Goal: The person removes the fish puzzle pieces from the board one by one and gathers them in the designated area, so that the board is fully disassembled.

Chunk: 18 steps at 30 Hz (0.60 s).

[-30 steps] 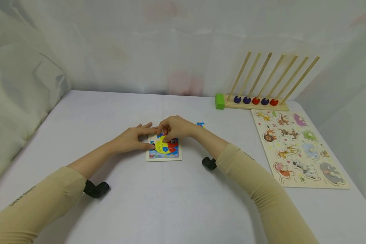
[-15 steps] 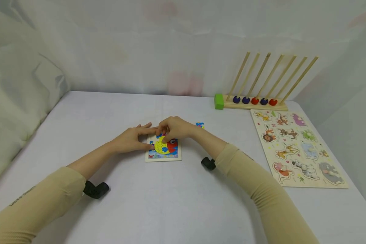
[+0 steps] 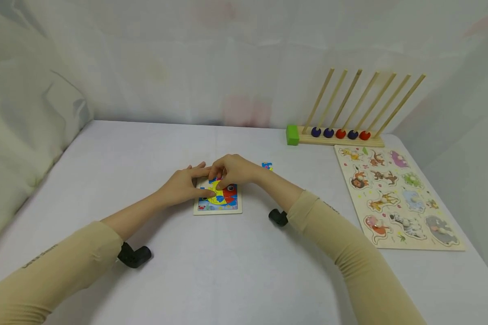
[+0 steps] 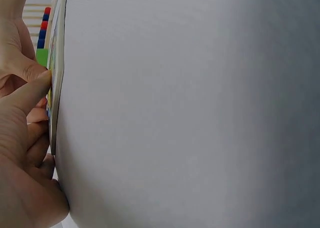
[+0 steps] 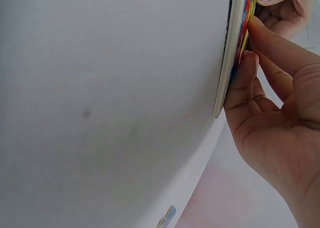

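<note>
A small jigsaw puzzle (image 3: 223, 207) with a yellow and red fish lies in a pale wooden frame mid-table. My left hand (image 3: 180, 186) spans its left side, the fingers stretched along the far edge and the thumb laid over the yellow part. Over the puzzle's upper part, my right hand (image 3: 236, 169) has thumb and curled fingers bent down onto a puzzle piece (image 3: 213, 179), which the fingers largely hide. Seen from the right wrist, the right thumb and fingertips (image 5: 246, 63) meet the picture surface, with the left thumb close by.
One loose puzzle piece (image 3: 267, 166) lies behind the right wrist. At the back right stands a wooden bead rack (image 3: 341, 141) with upright rods and a green end block. A large animal peg puzzle (image 3: 398, 216) lies in front of it. Black wrist devices (image 3: 134, 256) sit under both forearms.
My left hand has shifted slightly right, its thumb sliding further onto the yellow part of the fish. The right hand stays in almost the same spot.
</note>
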{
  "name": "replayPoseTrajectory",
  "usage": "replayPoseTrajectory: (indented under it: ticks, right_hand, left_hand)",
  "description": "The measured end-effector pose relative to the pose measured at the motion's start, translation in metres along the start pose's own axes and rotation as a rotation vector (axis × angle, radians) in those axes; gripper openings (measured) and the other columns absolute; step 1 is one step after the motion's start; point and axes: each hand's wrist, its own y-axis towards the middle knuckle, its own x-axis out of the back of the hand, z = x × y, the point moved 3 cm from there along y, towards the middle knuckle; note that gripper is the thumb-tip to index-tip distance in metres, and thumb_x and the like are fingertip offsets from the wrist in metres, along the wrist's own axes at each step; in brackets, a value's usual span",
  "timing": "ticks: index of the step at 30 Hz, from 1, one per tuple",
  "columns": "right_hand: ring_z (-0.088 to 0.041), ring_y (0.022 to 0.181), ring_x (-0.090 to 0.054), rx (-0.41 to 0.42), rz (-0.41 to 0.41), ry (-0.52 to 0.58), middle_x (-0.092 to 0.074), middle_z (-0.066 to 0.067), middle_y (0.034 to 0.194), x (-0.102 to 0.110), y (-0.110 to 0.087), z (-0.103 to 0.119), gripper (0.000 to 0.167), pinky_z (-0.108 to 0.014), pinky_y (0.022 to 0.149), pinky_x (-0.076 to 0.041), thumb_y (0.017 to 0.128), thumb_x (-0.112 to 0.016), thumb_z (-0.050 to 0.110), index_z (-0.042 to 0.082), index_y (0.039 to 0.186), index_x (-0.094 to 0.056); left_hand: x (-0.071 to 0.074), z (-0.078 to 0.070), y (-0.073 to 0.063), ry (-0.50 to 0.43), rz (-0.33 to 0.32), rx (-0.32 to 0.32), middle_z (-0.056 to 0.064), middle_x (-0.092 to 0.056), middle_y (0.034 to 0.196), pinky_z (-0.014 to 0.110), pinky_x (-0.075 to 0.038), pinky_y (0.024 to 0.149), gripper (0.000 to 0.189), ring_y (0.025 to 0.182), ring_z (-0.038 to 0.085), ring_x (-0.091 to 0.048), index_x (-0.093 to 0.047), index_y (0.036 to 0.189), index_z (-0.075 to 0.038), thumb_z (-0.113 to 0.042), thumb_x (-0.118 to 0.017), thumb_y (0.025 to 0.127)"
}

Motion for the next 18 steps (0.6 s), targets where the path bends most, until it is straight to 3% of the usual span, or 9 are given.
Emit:
replayPoseTrajectory:
  ticks: [18]
  right_hand:
    - [-0.017, 0.091, -0.055, 0.011, -0.028, -0.022, -0.064, -0.002, 0.109, 0.0010, -0.0001, 0.0007, 0.021, -0.021, 0.076, -0.049, 0.083, -0.080, 0.015, 0.017, 0.102, -0.072]
  left_hand:
    - [0.0005, -0.0010, -0.0002, -0.002, 0.005, 0.012, 0.007, -0.057, 0.146, 0.055, -0.013, 0.127, 0.066, 0.151, 0.027, -0.032, -0.057, 0.140, -0.020, -0.044, -0.077, 0.082]
